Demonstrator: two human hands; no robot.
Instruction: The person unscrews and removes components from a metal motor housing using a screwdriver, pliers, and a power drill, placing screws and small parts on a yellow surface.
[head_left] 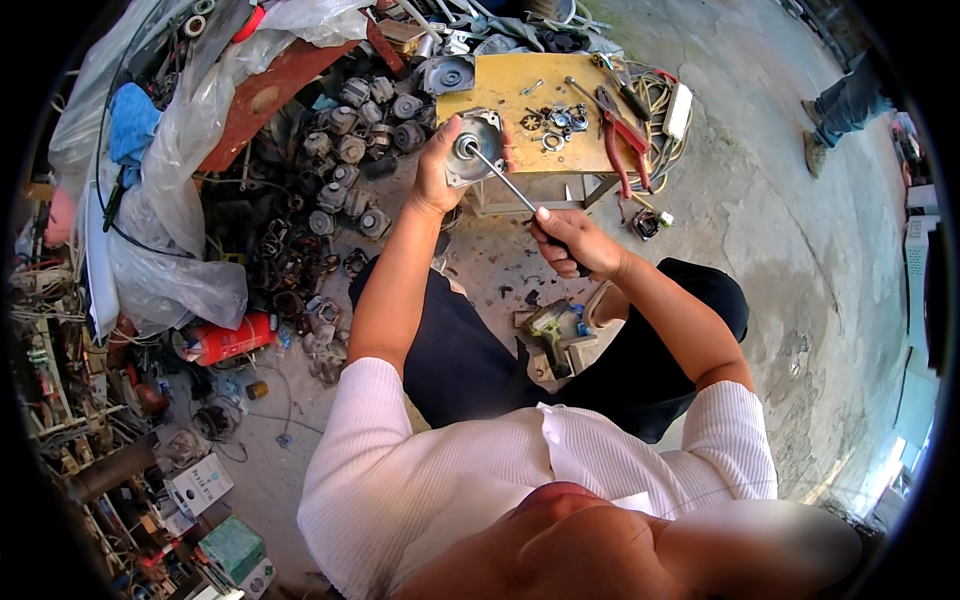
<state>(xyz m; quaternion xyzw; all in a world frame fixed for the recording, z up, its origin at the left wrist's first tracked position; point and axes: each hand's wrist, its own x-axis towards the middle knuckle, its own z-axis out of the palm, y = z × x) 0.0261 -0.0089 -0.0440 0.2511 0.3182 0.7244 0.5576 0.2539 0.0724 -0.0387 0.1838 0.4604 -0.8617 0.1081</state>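
My left hand [436,178] is wrapped round the edge of a grey metal motor end cover [487,133], its hollow side facing up. A screwdriver [507,181] is gripped by its dark handle in my right hand [582,245]. The shaft slants up to the left, and its tip meets the round seat at the cover's middle. Both hands are just off the near edge of a low yellow-topped table [500,85]. On it lie small metal parts [566,118], red-handled pliers [625,135] and a black-handled tool [628,92]. A second grey cover [448,75] rests at its left corner.
Left of the table is a heap of used motors [345,150], beside plastic sheeting [165,260]. A red cylinder [230,338] lies further left. Between my legs sits a green power tool [547,332]. Coiled cable [660,95] borders the table's right. Another person's legs [840,108] show at far right.
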